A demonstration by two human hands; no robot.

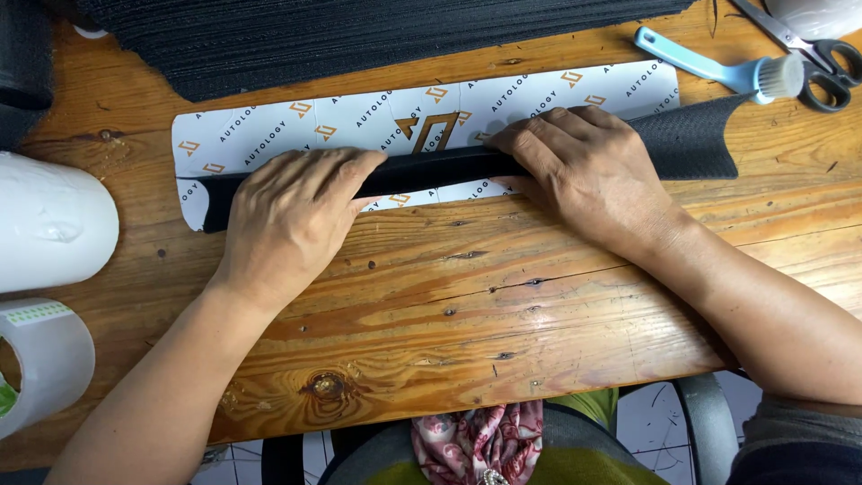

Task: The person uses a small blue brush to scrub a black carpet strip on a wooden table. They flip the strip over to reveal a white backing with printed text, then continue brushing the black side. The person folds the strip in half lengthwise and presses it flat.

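A long black textured strip [691,135] lies across a white printed sheet [269,130] on a wooden table [431,296]. The strip's near edge looks rolled or folded along its length. My left hand [292,216] presses flat on the strip's left half, fingers pointing right. Over the middle of the strip my right hand [584,175] presses down, fingers pointing left. The strip's flared right end sticks out past my right hand. Both palms cover parts of the strip.
A stack of black mesh material [359,36] fills the far side. A light blue brush [718,67] and scissors [822,58] lie at far right. A white roll [49,220] and a tape roll [40,364] sit at left. Table's near edge runs below.
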